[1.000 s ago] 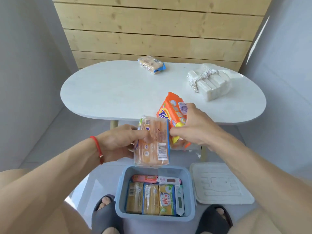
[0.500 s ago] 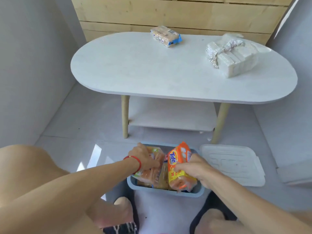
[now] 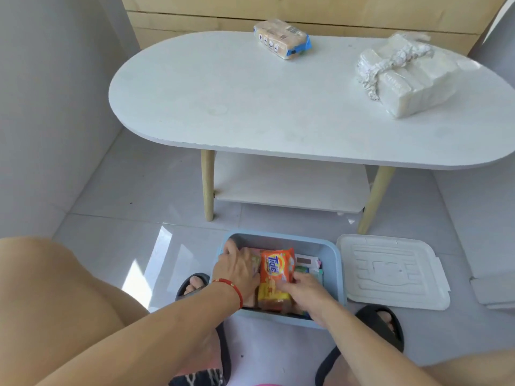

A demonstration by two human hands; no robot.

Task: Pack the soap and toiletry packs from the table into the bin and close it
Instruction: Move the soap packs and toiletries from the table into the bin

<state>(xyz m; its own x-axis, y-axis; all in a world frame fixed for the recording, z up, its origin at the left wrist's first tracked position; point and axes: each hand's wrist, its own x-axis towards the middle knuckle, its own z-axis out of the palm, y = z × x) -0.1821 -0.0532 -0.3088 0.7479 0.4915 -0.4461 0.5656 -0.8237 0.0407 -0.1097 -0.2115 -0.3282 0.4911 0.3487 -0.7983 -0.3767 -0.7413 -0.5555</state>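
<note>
Inside the blue bin [image 3: 331,263] on the floor, both hands down: left hand [image 3: 237,271] gripping a tan soap pack [image 3: 252,264], right hand [image 3: 305,291] pinching the orange Tide pack [image 3: 277,267].

Bright daylight, floor [image 3: 156,246] glare (edges warped).

We read one word clearly: "Tide", in blue letters on a yellow roundel, on the orange pack [image 3: 277,266] lying in the blue bin [image 3: 331,254] at six o'clock from the table [image 3: 250,107]. At twelve o'clock on the table, the tan soap pack [image 3: 280,41] carries a barcode label, but we cannot make out its digits or print.
</note>
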